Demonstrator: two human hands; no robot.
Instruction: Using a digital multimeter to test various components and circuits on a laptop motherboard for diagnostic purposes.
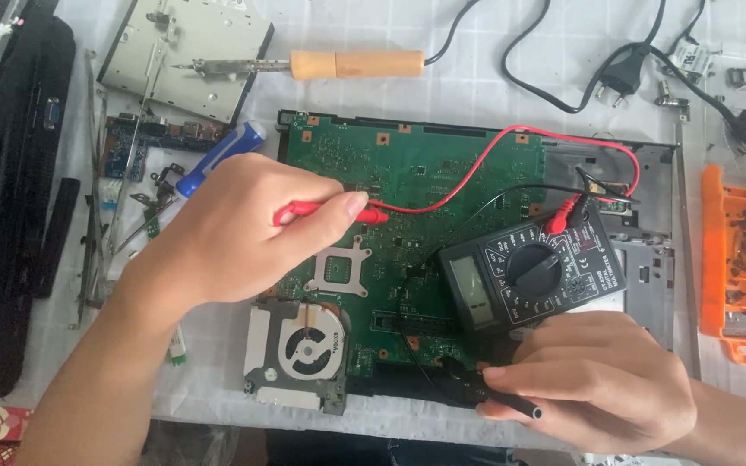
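Your left hand (235, 229) pinches a red probe (330, 211) at the green circuit board's (407, 164) middle. Your right hand (597, 375) grips the black probe (485, 393) on its near edge, beside the multimeter (533, 276); testing looks underway, not finished

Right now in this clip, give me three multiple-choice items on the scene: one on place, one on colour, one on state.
1. Where does the multimeter lie?
A. on the green circuit board
B. on the orange case
C. on the black bag

2. What colour is the probe in the left hand?
A. blue
B. red
C. yellow

3. The right hand is:
A. open and flat
B. off the table
C. closed on the black probe

Answers: 1 A, it rests at the board's right part; 2 B, red handle and lead; 3 C, fingers pinch its black shaft.
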